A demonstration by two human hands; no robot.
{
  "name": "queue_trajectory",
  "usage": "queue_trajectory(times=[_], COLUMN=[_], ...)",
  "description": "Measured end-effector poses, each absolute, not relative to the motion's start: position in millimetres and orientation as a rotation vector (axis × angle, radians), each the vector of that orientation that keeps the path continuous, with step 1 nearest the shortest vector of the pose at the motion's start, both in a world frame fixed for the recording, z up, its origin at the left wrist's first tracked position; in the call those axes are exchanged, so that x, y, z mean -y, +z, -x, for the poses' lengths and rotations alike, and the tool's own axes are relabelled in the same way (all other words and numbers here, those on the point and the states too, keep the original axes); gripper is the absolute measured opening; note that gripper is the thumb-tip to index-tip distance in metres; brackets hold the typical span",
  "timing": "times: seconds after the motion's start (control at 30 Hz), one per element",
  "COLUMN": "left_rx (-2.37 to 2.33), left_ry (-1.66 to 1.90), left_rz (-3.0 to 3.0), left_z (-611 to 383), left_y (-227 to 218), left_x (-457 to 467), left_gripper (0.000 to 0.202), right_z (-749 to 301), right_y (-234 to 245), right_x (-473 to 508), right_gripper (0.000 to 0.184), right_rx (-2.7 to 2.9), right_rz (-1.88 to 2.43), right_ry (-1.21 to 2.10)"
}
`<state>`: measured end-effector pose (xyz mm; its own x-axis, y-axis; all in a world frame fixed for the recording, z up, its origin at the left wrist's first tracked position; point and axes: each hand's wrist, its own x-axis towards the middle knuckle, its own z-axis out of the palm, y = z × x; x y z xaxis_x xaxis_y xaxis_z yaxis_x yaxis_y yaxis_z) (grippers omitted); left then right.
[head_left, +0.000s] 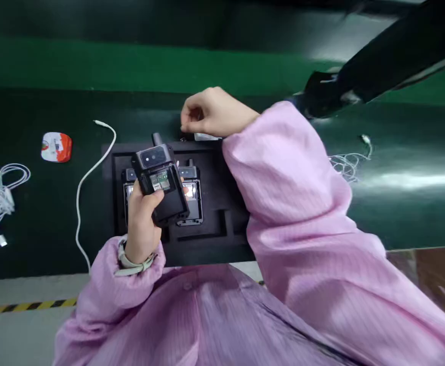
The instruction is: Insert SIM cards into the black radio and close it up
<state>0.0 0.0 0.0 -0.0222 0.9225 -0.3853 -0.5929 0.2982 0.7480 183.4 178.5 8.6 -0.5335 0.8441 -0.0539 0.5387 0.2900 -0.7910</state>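
My left hand [142, 216] is wrapped round a black two-way radio [161, 185] with a stubby antenna, tilted above a black foam tray [215, 254]. The radio's back is open, showing a green circuit board; my thumb rests at the edge of that recess. Beneath it, in the tray, lie two similar radios, one at the right [194, 203] and another partly hidden at the left [130, 175]. Beyond the tray's far edge, my right hand [203, 112] has thumb and forefinger pinched together; anything between them is too small to name. A white item [206, 136] shows below that hand.
A white cable [80, 193] runs along the tray's left side. Farther left are a coiled cable [5, 195] and a red-and-white packet [57, 147]. Another cable [350, 162] lies right of my sleeve. A dark arm-like object [359, 66] reaches in from the upper right.
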Motion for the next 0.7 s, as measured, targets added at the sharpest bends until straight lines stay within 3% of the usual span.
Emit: queue_trajectory(times=[0.27,0.7], left_rx=[-0.964,-0.996], left_ry=[1.077,0.774], left_rz=[-0.550,-0.576], left_z=[-7.7,-37.1], left_y=[2.9,10.7], left_x=[-0.2,10.3], left_gripper=[0.030,0.040], right_z=[-207.2,-237.8], right_y=[42.6,20.3], right_x=[-73.2,-47.1], right_gripper=[0.019,0.019], right_rx=[1.633,2.011], right_rz=[0.963,0.804], right_ry=[1.194,0.851])
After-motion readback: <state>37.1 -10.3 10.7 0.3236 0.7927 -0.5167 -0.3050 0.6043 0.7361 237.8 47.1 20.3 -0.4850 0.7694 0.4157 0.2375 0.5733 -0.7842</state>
